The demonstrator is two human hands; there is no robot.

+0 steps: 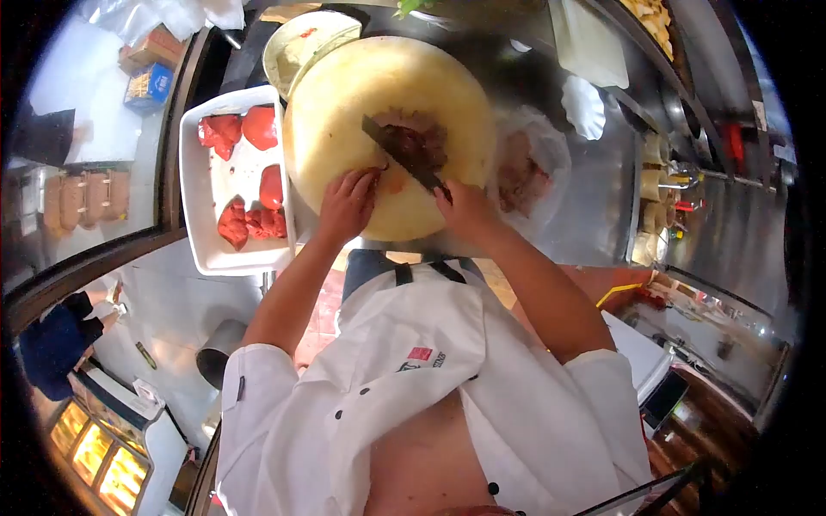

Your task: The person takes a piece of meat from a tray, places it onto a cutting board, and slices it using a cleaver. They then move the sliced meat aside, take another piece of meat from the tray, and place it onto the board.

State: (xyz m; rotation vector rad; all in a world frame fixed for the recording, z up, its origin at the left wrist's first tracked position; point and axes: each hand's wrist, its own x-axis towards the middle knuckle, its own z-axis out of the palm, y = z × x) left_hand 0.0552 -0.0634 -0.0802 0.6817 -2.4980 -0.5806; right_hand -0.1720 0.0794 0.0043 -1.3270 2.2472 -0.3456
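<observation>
My right hand (465, 209) is wrapped round the handle of a cleaver (403, 156), its dark blade slanting up and left across the round yellowish chopping block (344, 95). Beside and partly under the blade lies a pile of dark red cut meat (428, 142). My left hand (347, 205) rests on the near left of the block with its fingers bent together. At its fingertips a small dark bit shows, too small to name.
A white tub (191, 185) with several red pieces of raw meat (261, 127) stands left of the block. Right of it is a clear plastic bag (529, 168) with pale cut meat. A round container (297, 47) sits behind, and a white scalloped dish (584, 107) lies farther right.
</observation>
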